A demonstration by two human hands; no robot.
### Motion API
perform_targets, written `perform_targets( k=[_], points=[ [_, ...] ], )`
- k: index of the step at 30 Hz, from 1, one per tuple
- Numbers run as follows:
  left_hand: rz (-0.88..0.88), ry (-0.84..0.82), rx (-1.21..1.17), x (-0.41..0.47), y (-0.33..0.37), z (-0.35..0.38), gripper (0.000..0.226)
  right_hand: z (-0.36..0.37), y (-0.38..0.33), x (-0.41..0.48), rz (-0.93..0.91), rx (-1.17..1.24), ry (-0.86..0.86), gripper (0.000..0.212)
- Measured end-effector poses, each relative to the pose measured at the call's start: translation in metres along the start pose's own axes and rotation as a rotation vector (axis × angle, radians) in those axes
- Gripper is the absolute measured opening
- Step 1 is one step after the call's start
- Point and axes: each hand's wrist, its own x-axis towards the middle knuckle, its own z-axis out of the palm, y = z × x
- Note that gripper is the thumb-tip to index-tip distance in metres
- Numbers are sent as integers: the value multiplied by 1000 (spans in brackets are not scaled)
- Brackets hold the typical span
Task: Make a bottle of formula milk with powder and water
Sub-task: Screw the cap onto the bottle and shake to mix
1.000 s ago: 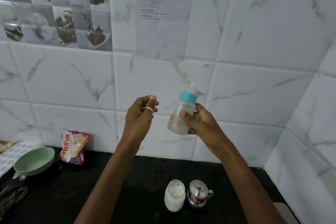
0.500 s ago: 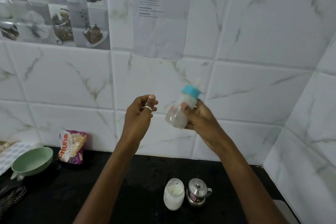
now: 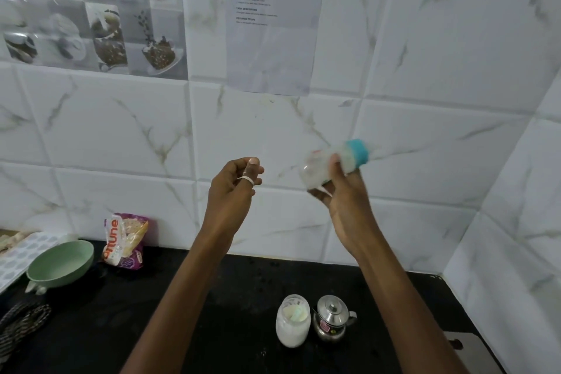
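Above the glossy black tabletop (image 3: pixel 212 313): clear cylindrical feeding bottle (image 3: pixel 315 170) with a teal collar, blurred, tilted collar-end up-right, gripped round its body by the right hand (image 3: pixel 346 203). Left hand (image 3: pixel 233 188) is apart from it, fingers curled in, nothing visible in them. On the tabletop, a rounded glass jar of white powder (image 3: pixel 293 325) stands just beside a small polished steel lidded pot (image 3: pixel 332 320).

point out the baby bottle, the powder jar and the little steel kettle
baby bottle (image 3: pixel 314 173), head view, on the clear body left of the teal collar
powder jar (image 3: pixel 292 328), head view, on its white lower body
steel kettle (image 3: pixel 332 310), head view, on the shiny lid
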Motion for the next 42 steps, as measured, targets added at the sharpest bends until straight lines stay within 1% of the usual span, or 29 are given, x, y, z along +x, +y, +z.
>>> perform_targets(
  k=[2, 3, 4, 6, 7, 9, 11, 12, 13, 15, 16, 17, 20, 21, 24, 25, 26, 28, 29, 30, 32, 33, 34, 36, 37, 38, 40, 41, 42],
  points=[
    [-2, 13, -6, 1, 1, 0, 20, 3, 7, -8, 61, -210, -134, 67],
    [-3, 15, -8, 2, 1, 0, 21, 4, 8, -11, 71, -239, -180, 64],
    [-4, 10, -10, 1, 1, 0, 20, 3, 8, -11, 64, -203, -174, 62],
    [0, -5, -9, -1, 0, 2, 18, -2, 5, -7, 14, 20, -70, 65],
    [3, -9, -5, -1, -1, 2, 17, -2, 3, -6, -4, 63, -22, 66],
    [3, -4, -2, -1, -1, 2, 16, -1, 2, -8, 13, -39, -54, 64],
    [-2, 2, -7, 1, 0, 2, 18, 1, 6, -14, 90, -205, -171, 58],
    [-3, -1, -9, 2, 1, 3, 19, 0, 6, -14, 79, -211, -175, 57],
    [-1, -7, -10, 1, 1, 3, 19, -2, 3, -12, 52, -153, -137, 56],
    [-1, -16, -10, 0, 0, 4, 16, -4, -4, -5, 0, 51, 8, 53],
    [0, -15, -5, 0, -1, 3, 16, -5, -4, -2, -17, 70, 42, 55],
    [0, -11, -2, 0, -1, 3, 16, -4, -5, -2, -11, 22, 29, 56],
    [-4, 0, -11, 2, 0, 3, 15, -1, -1, -12, 103, -273, -190, 52],
    [-2, -4, -11, 2, 1, 3, 16, -3, -2, -12, 96, -272, -186, 53],
    [11, -18, -3, 0, 0, 3, 17, -10, -5, -4, 14, 28, 26, 55],
    [13, -17, 0, 0, 0, 2, 18, -12, -6, -3, 3, 41, 56, 57],
    [12, -15, 0, 0, 0, 2, 18, -11, -6, -4, 27, -27, 39, 60],
    [10, -6, -2, 2, 1, 2, 18, -10, -4, -10, 100, -232, -97, 62],
    [10, -6, -4, 2, 1, 2, 17, -11, -4, -12, 95, -262, -130, 60],
    [9, -9, -5, 2, 2, 4, 17, -14, -5, -11, 73, -224, -115, 58],
    [13, -17, -3, 2, 1, 4, 17, -19, -9, -8, 15, -18, 9, 52],
    [15, -19, 0, 1, 1, 5, 17, -20, -9, -6, -7, 11, 39, 52],
    [13, -18, 3, 1, 1, 4, 17, -19, -11, -7, 4, -19, 22, 53],
    [10, -11, 0, 2, 1, 5, 18, -15, -8, -10, 84, -197, -92, 54],
    [8, -9, -2, 2, 2, 5, 18, -15, -7, -12, 88, -231, -128, 54],
    [7, -11, -3, 2, 2, 5, 19, -16, -7, -11, 71, -213, -116, 53],
    [12, -20, 0, 1, 1, 6, 19, -19, -10, -7, 18, -8, 9, 52],
    [15, -22, 5, 0, 1, 5, 18, -20, -9, -5, -9, 25, 46, 53],
    [15, -22, 10, 0, 1, 4, 17, -18, -10, -5, -7, -1, 36, 56]
  ],
)
